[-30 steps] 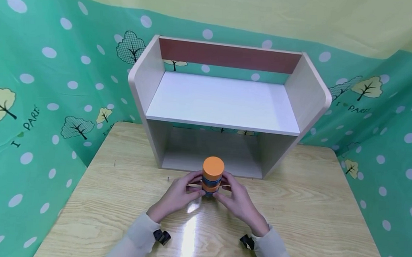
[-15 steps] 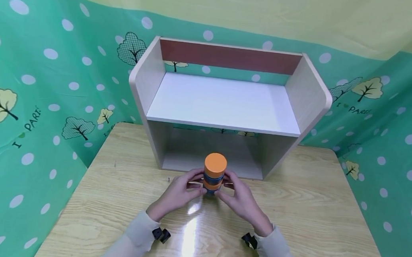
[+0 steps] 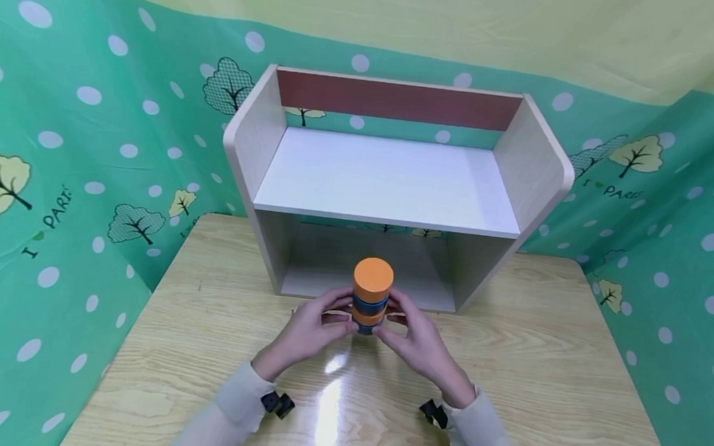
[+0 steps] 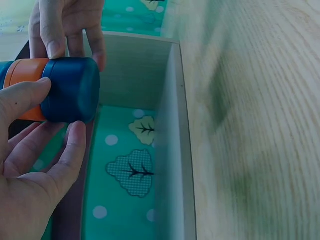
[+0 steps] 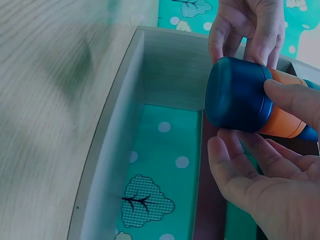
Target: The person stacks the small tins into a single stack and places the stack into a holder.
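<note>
Both hands hold an upright cylindrical container (image 3: 371, 286) in front of the shelf, its orange and dark blue bands alternating under a flat orange top. On its left side, the left hand (image 3: 315, 330) grips the lower bands between thumb and fingers. The right hand (image 3: 414, 337) does the same from the right. In the left wrist view the container's blue base (image 4: 72, 90) shows between the fingertips, apart from the wooden surface. The right wrist view has the same blue base (image 5: 237, 95), with the right thumb (image 5: 290, 97) along the seam above it.
A two-tier white shelf unit (image 3: 391, 180) stands behind the hands on a light wooden table (image 3: 186, 349). Its lower compartment (image 3: 329, 266) faces the container. A green dotted curtain (image 3: 90, 128) hangs behind and at both sides.
The container has risen a little and moved slightly toward the shelf, both hands moving with it. The grip looks the same.
</note>
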`<state>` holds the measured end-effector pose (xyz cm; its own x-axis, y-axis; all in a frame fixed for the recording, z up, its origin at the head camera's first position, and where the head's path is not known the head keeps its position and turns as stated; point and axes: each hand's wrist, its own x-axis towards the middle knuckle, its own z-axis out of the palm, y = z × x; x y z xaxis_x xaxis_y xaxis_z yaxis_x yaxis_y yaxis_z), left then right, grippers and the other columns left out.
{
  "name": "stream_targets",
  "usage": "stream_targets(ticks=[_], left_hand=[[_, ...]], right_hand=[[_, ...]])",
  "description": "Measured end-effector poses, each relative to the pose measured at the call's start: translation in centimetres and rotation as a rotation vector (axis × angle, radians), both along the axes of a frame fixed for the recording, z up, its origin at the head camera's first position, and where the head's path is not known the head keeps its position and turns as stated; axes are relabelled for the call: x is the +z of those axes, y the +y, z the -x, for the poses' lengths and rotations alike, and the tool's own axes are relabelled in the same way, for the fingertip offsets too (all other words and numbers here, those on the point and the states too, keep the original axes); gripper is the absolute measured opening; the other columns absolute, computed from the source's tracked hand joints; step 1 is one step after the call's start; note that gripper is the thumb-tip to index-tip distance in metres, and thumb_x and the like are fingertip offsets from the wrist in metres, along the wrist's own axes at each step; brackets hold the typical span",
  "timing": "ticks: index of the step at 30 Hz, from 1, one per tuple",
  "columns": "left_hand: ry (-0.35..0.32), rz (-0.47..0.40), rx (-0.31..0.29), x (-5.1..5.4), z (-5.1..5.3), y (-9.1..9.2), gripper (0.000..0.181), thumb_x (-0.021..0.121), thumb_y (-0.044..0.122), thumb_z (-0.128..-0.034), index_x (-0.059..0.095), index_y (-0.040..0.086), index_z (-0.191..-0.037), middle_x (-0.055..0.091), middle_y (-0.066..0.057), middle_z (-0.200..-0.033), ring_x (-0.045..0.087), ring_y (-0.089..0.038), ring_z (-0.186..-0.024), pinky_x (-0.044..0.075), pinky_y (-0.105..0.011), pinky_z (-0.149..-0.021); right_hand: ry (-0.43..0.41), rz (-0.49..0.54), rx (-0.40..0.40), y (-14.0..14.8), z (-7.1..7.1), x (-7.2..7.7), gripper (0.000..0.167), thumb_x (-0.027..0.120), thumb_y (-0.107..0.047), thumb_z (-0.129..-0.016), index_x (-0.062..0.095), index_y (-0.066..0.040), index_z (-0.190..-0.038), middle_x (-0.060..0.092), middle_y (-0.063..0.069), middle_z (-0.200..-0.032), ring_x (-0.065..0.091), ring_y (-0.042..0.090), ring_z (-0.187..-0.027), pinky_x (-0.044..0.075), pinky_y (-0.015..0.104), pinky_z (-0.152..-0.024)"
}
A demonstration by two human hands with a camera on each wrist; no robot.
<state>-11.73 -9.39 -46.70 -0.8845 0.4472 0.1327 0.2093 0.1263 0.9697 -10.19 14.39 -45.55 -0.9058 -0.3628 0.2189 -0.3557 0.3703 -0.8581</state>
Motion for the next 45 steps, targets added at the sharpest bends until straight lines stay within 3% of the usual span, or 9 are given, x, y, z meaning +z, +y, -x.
stream_targets(ticks=[13, 18, 25, 45], left_hand=[[-0.007, -0.019, -0.004, 1.6, 0.5, 0.1, 0.06, 0.073, 0.003, -0.0915, 0.047, 0.005, -0.146, 0.055, -0.013, -0.14, 0.057, -0.026, -0.125, 0.053, -0.039, -0.098], [-0.026, -0.001, -0.008, 2.4, 0.5, 0.2, 0.059, 0.072, 0.003, -0.0923, 0.047, 0.005, -0.146, 0.056, -0.012, -0.139, 0.057, -0.024, -0.124, 0.052, -0.034, -0.098], [0.034, -0.032, -0.035, 2.8, 0.7, 0.0, 0.057, 0.074, 0.013, -0.0929, 0.049, 0.01, -0.144, 0.057, -0.008, -0.138, 0.059, -0.021, -0.122, 0.053, -0.031, -0.096], [0.168, -0.005, -0.039, 5.7, 1.8, -0.1, 0.055, 0.075, 0.015, -0.0919, 0.052, 0.014, -0.142, 0.061, -0.005, -0.135, 0.064, -0.017, -0.114, 0.055, -0.031, -0.092]], right_hand=[[0.047, 0.04, 0.028, 0.1, 0.2, 1.6, 0.07, 0.076, -0.001, -0.088, 0.041, -0.008, -0.148, 0.058, 0.009, -0.132, 0.059, 0.023, -0.118, 0.054, 0.033, -0.095], [0.06, 0.059, 0.042, 0.1, 0.2, 2.2, 0.071, 0.076, 0.0, -0.088, 0.04, -0.008, -0.149, 0.057, 0.01, -0.133, 0.059, 0.024, -0.119, 0.054, 0.035, -0.095], [0.06, 0.072, 0.051, 0.2, 0.3, 2.9, 0.071, 0.075, 0.0, -0.089, 0.04, -0.01, -0.149, 0.057, 0.009, -0.134, 0.058, 0.023, -0.12, 0.054, 0.034, -0.096], [0.159, 0.068, 0.043, 0.5, 0.9, 5.6, 0.069, 0.075, -0.001, -0.089, 0.041, -0.008, -0.148, 0.058, 0.01, -0.134, 0.06, 0.023, -0.118, 0.055, 0.036, -0.094]])
